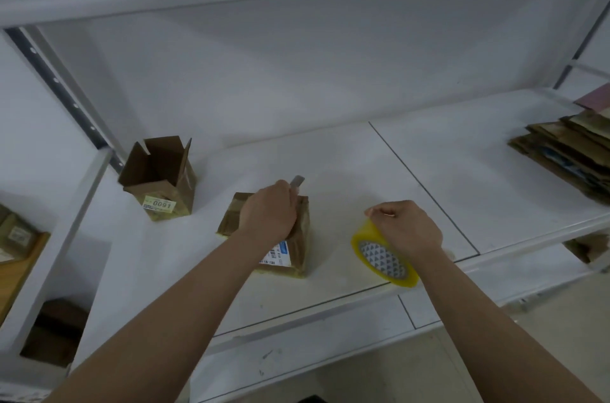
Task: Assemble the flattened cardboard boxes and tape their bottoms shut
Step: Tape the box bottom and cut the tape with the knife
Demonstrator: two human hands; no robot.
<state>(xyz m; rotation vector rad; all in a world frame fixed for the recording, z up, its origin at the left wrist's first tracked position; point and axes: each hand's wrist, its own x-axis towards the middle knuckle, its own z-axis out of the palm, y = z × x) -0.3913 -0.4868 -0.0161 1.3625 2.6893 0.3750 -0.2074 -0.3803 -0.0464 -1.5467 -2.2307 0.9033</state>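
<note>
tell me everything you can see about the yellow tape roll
The tape roll is a wide ring of glossy, see-through yellow tape wound on a core whose inside shows a grey and white triangle pattern. It stands tilted on its edge on the white shelf, close to the front edge, with its open side towards the camera. The right hand grips it from above, fingers curled over the top. It stands apart from the box to its left. No loose tape end can be made out.
</note>
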